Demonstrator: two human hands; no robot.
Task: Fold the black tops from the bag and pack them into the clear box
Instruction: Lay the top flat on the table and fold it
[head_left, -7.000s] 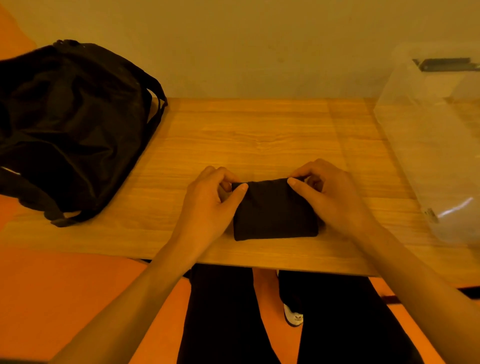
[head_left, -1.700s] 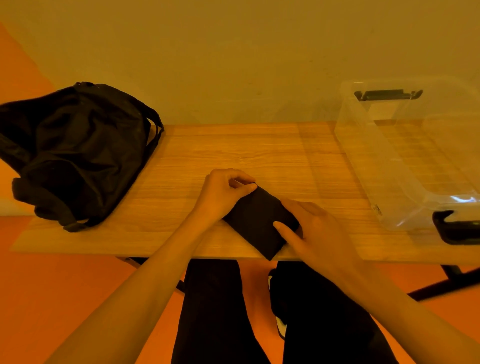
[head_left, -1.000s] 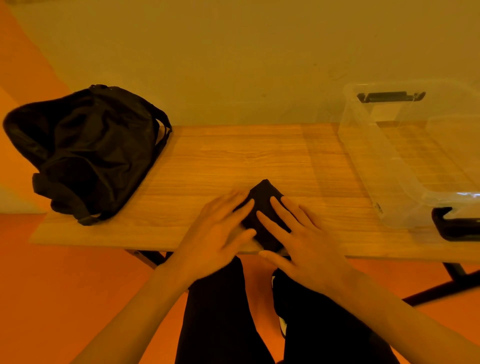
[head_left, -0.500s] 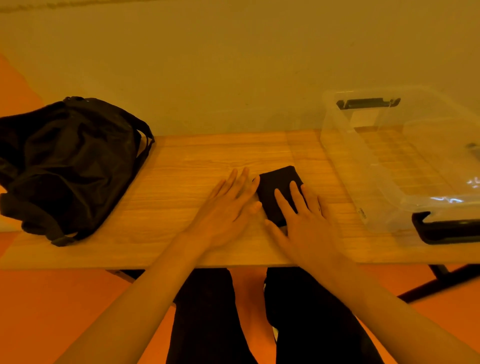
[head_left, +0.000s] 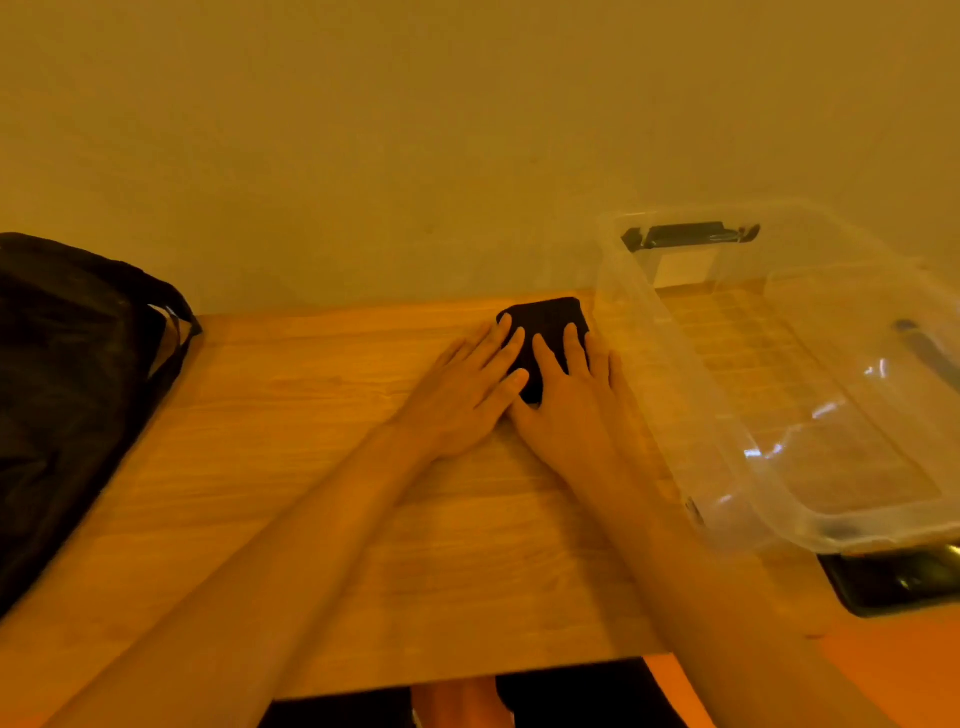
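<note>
A small folded black top (head_left: 545, 319) lies at the far edge of the wooden table (head_left: 291, 467), close to the wall and just left of the clear box. My left hand (head_left: 462, 389) lies flat with straight fingers, its fingertips on the top's left part. My right hand (head_left: 566, 405) lies flat beside it, fingers pressing on the top's near and right part. The clear plastic box (head_left: 675, 395) stands open on the right, with nothing visible inside. The black bag (head_left: 67, 395) sits at the table's left end.
The wall runs right behind the table's far edge. The box has black handles at its far end (head_left: 691, 235) and near end (head_left: 893, 579). My legs in dark trousers show under the table's near edge.
Both flat hands have slid the folded top away from me, from the table's near middle to its far edge beside the clear box.
</note>
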